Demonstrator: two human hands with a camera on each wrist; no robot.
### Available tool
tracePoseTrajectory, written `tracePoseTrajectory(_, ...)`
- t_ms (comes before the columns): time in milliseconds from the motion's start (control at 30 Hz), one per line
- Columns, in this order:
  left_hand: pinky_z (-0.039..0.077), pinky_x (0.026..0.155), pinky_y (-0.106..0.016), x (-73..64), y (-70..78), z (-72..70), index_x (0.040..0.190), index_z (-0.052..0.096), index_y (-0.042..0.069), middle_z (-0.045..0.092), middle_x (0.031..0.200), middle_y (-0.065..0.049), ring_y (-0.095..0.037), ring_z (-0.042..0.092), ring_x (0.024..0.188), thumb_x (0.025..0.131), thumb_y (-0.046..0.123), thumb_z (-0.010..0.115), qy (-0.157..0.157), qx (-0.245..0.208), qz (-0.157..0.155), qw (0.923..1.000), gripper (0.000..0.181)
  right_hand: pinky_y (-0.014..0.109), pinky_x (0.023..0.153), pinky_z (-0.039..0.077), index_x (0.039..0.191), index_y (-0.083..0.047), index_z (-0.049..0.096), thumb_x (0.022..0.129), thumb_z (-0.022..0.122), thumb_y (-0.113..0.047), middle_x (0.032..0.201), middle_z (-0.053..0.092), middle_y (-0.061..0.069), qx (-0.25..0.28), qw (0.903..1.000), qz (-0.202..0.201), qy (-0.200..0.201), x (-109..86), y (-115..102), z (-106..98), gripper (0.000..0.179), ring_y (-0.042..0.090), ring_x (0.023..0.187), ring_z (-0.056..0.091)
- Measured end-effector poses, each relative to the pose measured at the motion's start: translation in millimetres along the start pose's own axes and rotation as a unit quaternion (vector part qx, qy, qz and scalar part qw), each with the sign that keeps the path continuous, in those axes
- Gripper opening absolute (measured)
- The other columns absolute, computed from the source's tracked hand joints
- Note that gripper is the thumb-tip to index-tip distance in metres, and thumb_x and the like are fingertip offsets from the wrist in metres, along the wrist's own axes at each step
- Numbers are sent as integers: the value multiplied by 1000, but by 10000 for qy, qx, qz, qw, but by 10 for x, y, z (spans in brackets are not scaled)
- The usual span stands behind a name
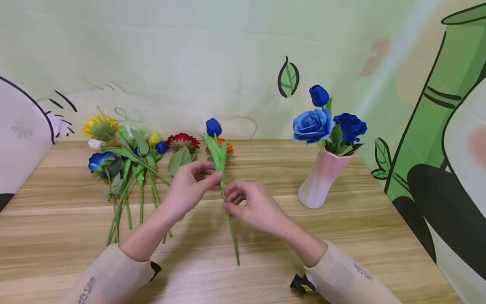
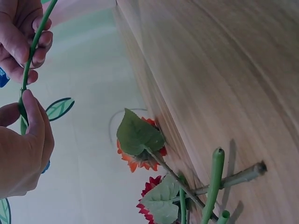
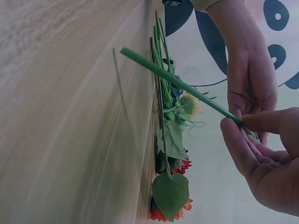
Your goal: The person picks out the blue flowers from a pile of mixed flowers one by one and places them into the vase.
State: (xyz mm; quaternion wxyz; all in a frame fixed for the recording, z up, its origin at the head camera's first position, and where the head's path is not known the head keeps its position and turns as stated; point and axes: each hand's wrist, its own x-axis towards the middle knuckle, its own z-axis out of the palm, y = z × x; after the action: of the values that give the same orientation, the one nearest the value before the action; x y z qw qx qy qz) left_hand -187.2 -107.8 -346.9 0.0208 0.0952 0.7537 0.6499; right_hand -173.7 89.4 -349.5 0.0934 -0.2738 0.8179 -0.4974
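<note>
A blue tulip (image 1: 214,127) with green leaves and a long green stem is held above the table, bloom pointing away. My left hand (image 1: 193,185) pinches it just below the leaves, between thumb and fingers. Lower on the same stem, my right hand (image 1: 252,206) pinches it with thumb and fingertips; the stem's end (image 3: 140,58) sticks out past this hand in the right wrist view. To the right stands a pink and white vase (image 1: 318,181) holding a light blue rose (image 1: 313,125), a dark blue rose (image 1: 350,127) and another blue tulip (image 1: 319,96).
On the left of the wooden table (image 1: 265,270) lie several artificial flowers, among them a yellow sunflower (image 1: 100,128), a blue rose (image 1: 100,162) and a white bud (image 1: 96,144). A red flower (image 1: 183,142) and an orange flower (image 1: 229,148) lie near the back edge, before a printed cloth.
</note>
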Motion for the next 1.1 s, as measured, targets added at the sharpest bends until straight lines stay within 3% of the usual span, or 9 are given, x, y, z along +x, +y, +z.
tracePoseTrajectory(267,60,83,-37,-8,1,12,129,58,-13,63,108,-21,-24,69,90,100,4,68,-96,-211,-61,9997,35,45,68,61,111,2,67,96,71,-4,93,73,13,87,9996,145,204,30,-6,-13,16,16,74,69)
tracePoseTrajectory(600,60,84,-37,-3,3,24,138,50,-14,61,112,-21,-23,70,93,98,-1,68,-58,-524,-36,9986,45,31,65,60,107,1,67,94,73,-1,91,72,5,-190,9992,34,339,33,-14,-39,14,16,78,69)
tracePoseTrajectory(833,54,88,-36,-29,-9,-30,133,60,-4,66,115,-16,-27,63,104,96,13,75,7,607,216,9979,43,28,71,58,106,-1,69,94,74,-3,91,70,1,-666,9966,-89,485,28,-13,-98,13,14,83,67)
tracePoseTrajectory(1100,54,81,-40,-58,-44,-103,123,67,5,68,111,-10,-26,64,99,102,24,67,-95,1467,341,9886,29,34,78,58,106,-2,70,93,74,-2,89,71,2,-829,9943,-203,638,29,-5,-190,14,14,84,67)
